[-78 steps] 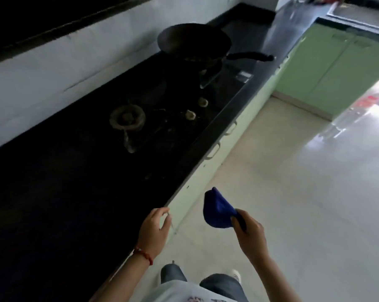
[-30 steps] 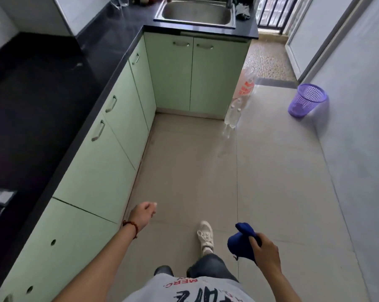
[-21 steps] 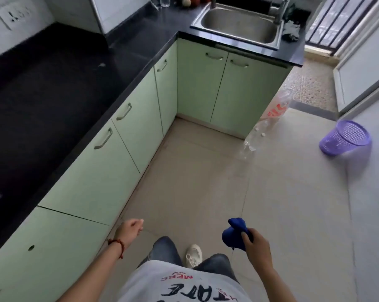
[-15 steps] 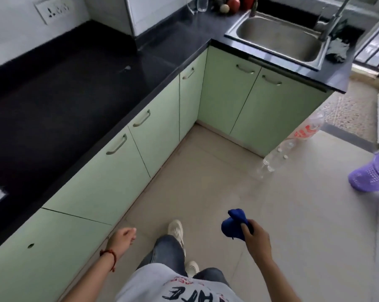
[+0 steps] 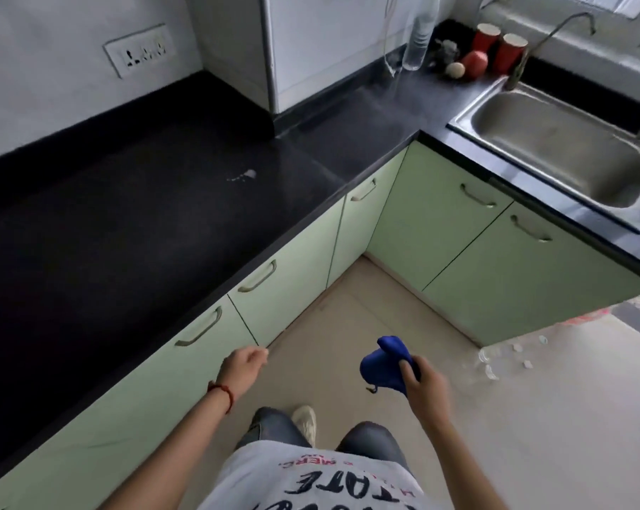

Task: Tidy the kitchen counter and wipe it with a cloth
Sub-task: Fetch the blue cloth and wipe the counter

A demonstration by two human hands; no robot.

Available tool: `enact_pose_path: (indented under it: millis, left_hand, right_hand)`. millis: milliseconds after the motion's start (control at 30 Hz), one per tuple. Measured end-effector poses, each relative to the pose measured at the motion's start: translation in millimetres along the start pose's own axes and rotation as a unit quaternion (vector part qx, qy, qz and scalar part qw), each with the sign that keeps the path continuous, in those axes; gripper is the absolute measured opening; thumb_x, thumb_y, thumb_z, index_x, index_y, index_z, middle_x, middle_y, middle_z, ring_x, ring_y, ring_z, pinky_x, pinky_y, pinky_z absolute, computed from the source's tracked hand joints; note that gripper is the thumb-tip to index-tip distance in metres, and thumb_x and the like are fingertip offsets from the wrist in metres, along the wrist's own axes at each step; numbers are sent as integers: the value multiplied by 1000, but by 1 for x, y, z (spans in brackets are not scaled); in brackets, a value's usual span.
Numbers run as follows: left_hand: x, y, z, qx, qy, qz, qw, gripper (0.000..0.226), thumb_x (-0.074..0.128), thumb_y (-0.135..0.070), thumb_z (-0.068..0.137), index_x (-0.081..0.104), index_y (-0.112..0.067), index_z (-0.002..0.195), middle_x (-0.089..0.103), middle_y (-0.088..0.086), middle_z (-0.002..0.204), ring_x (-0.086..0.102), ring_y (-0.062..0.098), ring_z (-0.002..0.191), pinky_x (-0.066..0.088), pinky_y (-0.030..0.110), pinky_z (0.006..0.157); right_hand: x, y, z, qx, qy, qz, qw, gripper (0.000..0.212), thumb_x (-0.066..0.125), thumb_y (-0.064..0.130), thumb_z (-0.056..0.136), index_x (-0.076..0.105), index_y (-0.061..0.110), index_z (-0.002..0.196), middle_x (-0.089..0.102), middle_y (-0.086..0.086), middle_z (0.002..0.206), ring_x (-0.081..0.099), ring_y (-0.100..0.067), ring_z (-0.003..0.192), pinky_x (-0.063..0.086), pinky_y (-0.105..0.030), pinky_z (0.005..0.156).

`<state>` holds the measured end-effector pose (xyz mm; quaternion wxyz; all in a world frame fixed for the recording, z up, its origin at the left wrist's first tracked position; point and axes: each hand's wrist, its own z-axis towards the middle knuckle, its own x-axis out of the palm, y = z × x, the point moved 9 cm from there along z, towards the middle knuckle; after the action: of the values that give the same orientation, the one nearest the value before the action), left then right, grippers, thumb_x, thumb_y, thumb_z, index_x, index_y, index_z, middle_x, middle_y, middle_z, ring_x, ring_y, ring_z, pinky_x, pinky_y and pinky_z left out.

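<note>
A bunched blue cloth [image 5: 383, 366] is gripped in my right hand [image 5: 423, 386], held over the floor in front of me. My left hand [image 5: 242, 368] hangs loosely curled and holds nothing, close to the green cabinet fronts below the black counter [image 5: 134, 230]. A small pale smear [image 5: 246, 174] lies on the counter near its corner. At the back of the corner stand two red cups [image 5: 497, 44], a red round fruit [image 5: 475, 64], a pale ball [image 5: 455, 70] and a clear bottle [image 5: 418, 35].
A steel sink [image 5: 554, 141] with a tap [image 5: 532, 46] sits in the right counter run. Green cabinets [image 5: 440, 230] with handles line both runs. A clear plastic bottle [image 5: 509, 357] lies on the tiled floor at right. A wall socket [image 5: 140, 51] is above the counter.
I have turned away from the stove and walked along the counter toward the sink corner. The blue cloth stays in my right hand; the purple bin has slid almost out of view.
</note>
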<state>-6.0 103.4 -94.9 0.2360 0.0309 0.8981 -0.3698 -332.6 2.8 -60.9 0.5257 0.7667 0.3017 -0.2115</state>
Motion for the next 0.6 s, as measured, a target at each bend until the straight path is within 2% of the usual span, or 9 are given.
enact_pose_path:
  millis: [67, 133, 200, 300, 367, 467, 533, 600]
  left_hand:
    - [-8, -46, 14, 45, -13, 3, 999, 19, 52, -28, 87, 62, -19, 74, 64, 4, 82, 59, 21, 83, 42, 27, 73]
    - [-18, -84, 25, 87, -41, -2, 995, 18, 51, -22, 90, 65, -13, 95, 64, 2, 92, 58, 16, 90, 42, 23, 81]
    - [-32, -114, 37, 129, -91, 3, 987, 25, 51, -21, 89, 63, -8, 107, 64, 2, 100, 58, 14, 94, 45, 25, 87]
    - [-55, -141, 57, 175, -173, 47, 968, 51, 40, -41, 81, 60, -7, 113, 63, 8, 111, 57, 20, 104, 46, 31, 93]
    - [-71, -149, 73, 169, -223, 75, 957, 56, 37, -42, 79, 59, -4, 114, 61, 12, 115, 55, 26, 109, 42, 31, 96]
    - [-89, -152, 92, 128, -283, 116, 943, 41, 51, -28, 85, 58, -1, 115, 59, 18, 121, 52, 34, 116, 41, 41, 99]
    - [-96, -145, 106, 66, -301, 135, 942, 38, 56, -21, 87, 55, -3, 120, 52, 18, 131, 45, 34, 125, 39, 46, 102]
    - [-101, -139, 118, 10, -307, 152, 939, 43, 53, -25, 88, 49, -7, 127, 43, 14, 141, 35, 31, 133, 35, 47, 106]
  right_hand:
    - [-3, 27, 23, -25, 7, 6, 1000, 10, 51, 16, 90, 59, 12, 87, 60, -5, 74, 54, -23, 69, 38, -25, 57]
    - [-3, 55, 50, -50, 17, 4, 999, 12, 51, 16, 91, 62, 11, 91, 61, -5, 77, 54, -23, 70, 39, -24, 58]
    - [-3, 87, 81, -78, 23, 0, 997, 14, 51, 16, 91, 62, 9, 93, 63, -6, 78, 56, -24, 73, 39, -28, 59]
    - [-3, 146, 130, -140, 36, -2, 989, 14, 50, 16, 91, 62, 9, 95, 63, -3, 80, 57, -23, 75, 40, -31, 62]
    - [-4, 190, 160, -194, 45, -14, 980, 15, 49, 16, 91, 61, 7, 94, 63, -6, 80, 57, -27, 75, 42, -34, 65]
    - [-11, 262, 197, -295, 35, -38, 954, 18, 48, 18, 92, 60, 4, 94, 64, -13, 84, 57, -31, 77, 40, -36, 65]
    - [-16, 310, 213, -373, 7, -59, 926, 29, 45, 27, 90, 60, 4, 98, 64, -12, 89, 56, -28, 82, 35, -30, 65]
    - [-13, 353, 220, -460, -15, -73, 885, 37, 40, 33, 88, 61, 4, 99, 65, -10, 90, 53, -22, 85, 33, -26, 64]
